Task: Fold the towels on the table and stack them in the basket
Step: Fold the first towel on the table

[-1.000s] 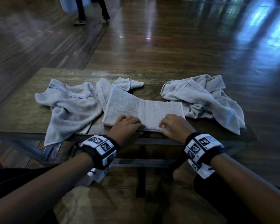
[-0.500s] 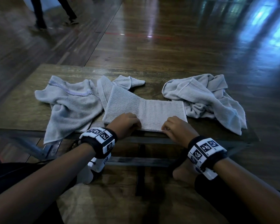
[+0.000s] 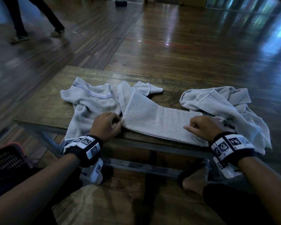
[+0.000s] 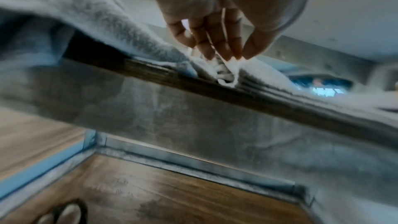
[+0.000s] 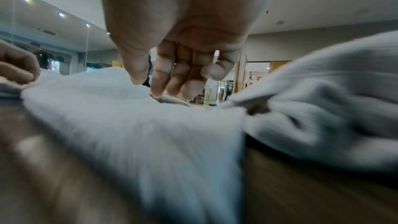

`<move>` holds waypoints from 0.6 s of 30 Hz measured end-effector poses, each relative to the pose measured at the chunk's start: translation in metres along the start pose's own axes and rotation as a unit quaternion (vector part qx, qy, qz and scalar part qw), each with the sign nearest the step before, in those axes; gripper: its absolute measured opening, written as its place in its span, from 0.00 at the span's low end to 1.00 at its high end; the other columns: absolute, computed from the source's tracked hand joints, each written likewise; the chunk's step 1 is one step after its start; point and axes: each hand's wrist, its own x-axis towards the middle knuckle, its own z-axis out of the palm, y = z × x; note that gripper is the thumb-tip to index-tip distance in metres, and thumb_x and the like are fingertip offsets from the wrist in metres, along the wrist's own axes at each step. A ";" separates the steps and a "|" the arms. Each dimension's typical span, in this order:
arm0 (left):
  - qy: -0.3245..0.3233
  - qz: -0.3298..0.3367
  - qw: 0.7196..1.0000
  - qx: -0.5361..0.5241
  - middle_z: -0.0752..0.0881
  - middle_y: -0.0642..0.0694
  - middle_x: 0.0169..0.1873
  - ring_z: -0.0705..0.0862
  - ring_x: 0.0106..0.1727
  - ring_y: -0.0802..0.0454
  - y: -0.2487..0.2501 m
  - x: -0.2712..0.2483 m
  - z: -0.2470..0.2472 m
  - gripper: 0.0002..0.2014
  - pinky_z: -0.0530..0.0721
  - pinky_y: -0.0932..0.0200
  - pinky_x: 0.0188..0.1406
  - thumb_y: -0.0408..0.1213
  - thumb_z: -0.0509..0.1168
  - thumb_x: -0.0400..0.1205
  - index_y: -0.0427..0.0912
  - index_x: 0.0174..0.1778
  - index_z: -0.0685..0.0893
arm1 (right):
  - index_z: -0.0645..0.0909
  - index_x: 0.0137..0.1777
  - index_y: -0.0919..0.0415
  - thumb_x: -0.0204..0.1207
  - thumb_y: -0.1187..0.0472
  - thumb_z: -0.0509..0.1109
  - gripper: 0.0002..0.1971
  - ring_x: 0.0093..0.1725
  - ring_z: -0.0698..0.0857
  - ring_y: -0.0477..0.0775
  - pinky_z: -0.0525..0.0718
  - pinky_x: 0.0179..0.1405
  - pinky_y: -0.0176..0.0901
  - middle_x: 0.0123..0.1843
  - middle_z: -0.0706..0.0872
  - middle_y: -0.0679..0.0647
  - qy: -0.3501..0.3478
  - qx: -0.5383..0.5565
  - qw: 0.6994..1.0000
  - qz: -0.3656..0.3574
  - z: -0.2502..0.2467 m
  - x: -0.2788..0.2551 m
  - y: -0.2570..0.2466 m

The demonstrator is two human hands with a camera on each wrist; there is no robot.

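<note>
A pale towel folded into a long strip (image 3: 157, 120) lies along the near edge of the wooden table (image 3: 44, 109). My left hand (image 3: 118, 123) is at the strip's left end; in the left wrist view its fingertips (image 4: 234, 52) pinch the towel's corner (image 4: 228, 76). At the right end, my right hand (image 3: 190, 125) has its fingers curled down onto the towel (image 5: 133, 125), thumb close beside them. Two crumpled towels lie on either side, one on the left (image 3: 94, 103) and one on the right (image 3: 221, 103). A dark mesh basket (image 3: 5, 158) with a reddish rim stands on the floor at my lower left.
The left crumpled towel hangs over the table's near edge. Metal table rails (image 3: 136, 166) and my bare foot (image 3: 193, 181) are under the table. A person's legs (image 3: 18, 18) cross the wooden floor at the far left.
Both hands have slid apart from the middle of the strip's near edge out to its two ends. The view has shifted, bringing the basket into sight; the distant person walked on.
</note>
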 end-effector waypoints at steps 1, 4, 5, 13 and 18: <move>0.008 -0.037 0.999 -0.009 0.86 0.45 0.39 0.83 0.45 0.42 -0.001 0.001 -0.001 0.13 0.78 0.52 0.43 0.51 0.63 0.75 0.44 0.42 0.84 | 0.82 0.38 0.56 0.76 0.44 0.65 0.17 0.33 0.80 0.47 0.77 0.33 0.39 0.32 0.80 0.46 0.005 0.007 1.000 -0.002 -0.005 0.014 -0.010; -0.030 -0.100 0.994 -0.011 0.88 0.42 0.45 0.84 0.49 0.41 0.003 0.008 -0.001 0.20 0.81 0.51 0.46 0.55 0.63 0.73 0.43 0.48 0.84 | 0.82 0.41 0.57 0.77 0.46 0.64 0.15 0.40 0.83 0.53 0.81 0.39 0.46 0.38 0.85 0.51 0.019 0.034 0.999 -0.009 -0.014 0.060 -0.042; -0.045 -0.107 0.993 -0.013 0.88 0.43 0.46 0.84 0.50 0.41 0.005 0.011 -0.001 0.21 0.81 0.51 0.47 0.56 0.61 0.72 0.43 0.49 0.85 | 0.82 0.42 0.56 0.78 0.47 0.64 0.13 0.42 0.84 0.54 0.82 0.44 0.50 0.41 0.87 0.52 0.022 0.052 0.998 -0.007 -0.017 0.074 -0.054; -0.146 -0.172 0.974 -0.020 0.82 0.49 0.37 0.81 0.45 0.46 0.018 0.032 0.003 0.13 0.71 0.58 0.42 0.54 0.66 0.75 0.48 0.33 0.78 | 0.73 0.70 0.52 0.81 0.52 0.61 0.18 0.67 0.78 0.55 0.70 0.71 0.57 0.66 0.82 0.51 0.028 0.185 0.982 0.002 -0.006 0.152 -0.118; -0.196 -0.169 0.965 -0.039 0.80 0.52 0.32 0.79 0.42 0.49 0.014 0.039 -0.002 0.14 0.73 0.58 0.41 0.51 0.69 0.72 0.48 0.29 0.75 | 0.76 0.68 0.53 0.77 0.51 0.66 0.20 0.69 0.77 0.57 0.67 0.74 0.60 0.68 0.81 0.53 -0.018 0.209 0.978 0.002 0.003 0.167 -0.129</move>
